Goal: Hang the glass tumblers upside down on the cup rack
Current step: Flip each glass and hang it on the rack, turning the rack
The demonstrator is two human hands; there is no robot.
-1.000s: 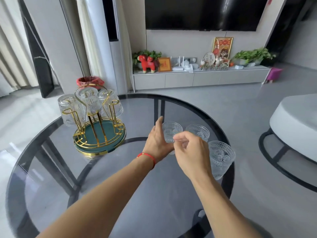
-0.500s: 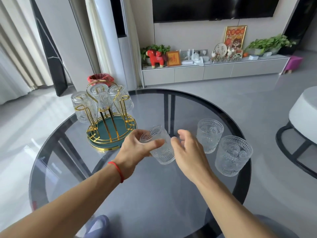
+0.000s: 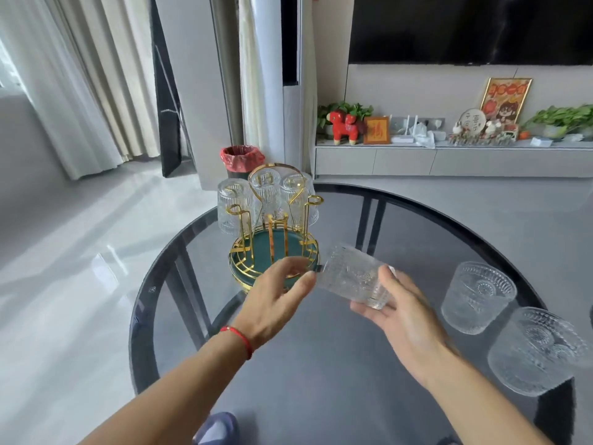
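A gold wire cup rack (image 3: 273, 252) with a green base stands on the round glass table, left of centre. Three ribbed tumblers (image 3: 231, 207) hang upside down on its far pegs; the near pegs are bare. My right hand (image 3: 396, 308), palm up, holds a patterned glass tumbler (image 3: 351, 274) tipped on its side just right of the rack. My left hand (image 3: 277, 295) has its fingers spread, with the fingertips at the tumbler's left end. Two more tumblers (image 3: 478, 297) (image 3: 536, 351) stand upright near the table's right edge.
The dark glass table (image 3: 321, 364) shows its black frame and the floor below. A bin with a red liner (image 3: 240, 159) stands on the floor behind the rack. A low TV cabinet with ornaments and plants (image 3: 449, 155) lines the far wall.
The tumbler went from my left hand's grip to my right hand, rose off the table and tipped onto its side beside the rack. My left fingers opened. The view turned left.
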